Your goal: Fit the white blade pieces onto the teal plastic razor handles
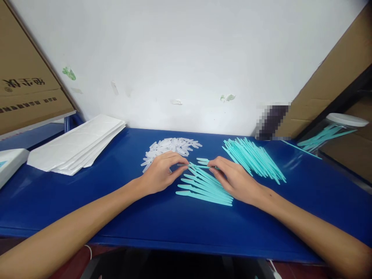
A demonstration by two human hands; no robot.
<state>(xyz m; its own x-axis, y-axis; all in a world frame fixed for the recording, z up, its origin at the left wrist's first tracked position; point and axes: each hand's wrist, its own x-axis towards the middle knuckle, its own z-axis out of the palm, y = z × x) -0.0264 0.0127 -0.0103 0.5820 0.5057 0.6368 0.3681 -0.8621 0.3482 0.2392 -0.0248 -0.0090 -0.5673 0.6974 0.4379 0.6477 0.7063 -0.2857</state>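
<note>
Between my hands, a slim turquoise eyebrow razor (202,167) is held level above the table. My right hand (236,179) pinches its handle. The fingertips of my left hand (162,170) are closed on a small translucent cap (181,165) at the razor's other end; whether the cap is fully on cannot be made out. Under and in front of my hands, several more turquoise razors (203,193) lie fanned out side by side. Just behind my left hand is a loose heap of whitish translucent caps (174,145).
A pile of turquoise sticks (254,159) lies right of my hands. White plastic bags (78,143) are stacked at the left, near a white box (11,162). A lidded clear jar (334,131) holds more turquoise pieces. Cardboard (31,85) leans by the wall behind the blue table (139,224).
</note>
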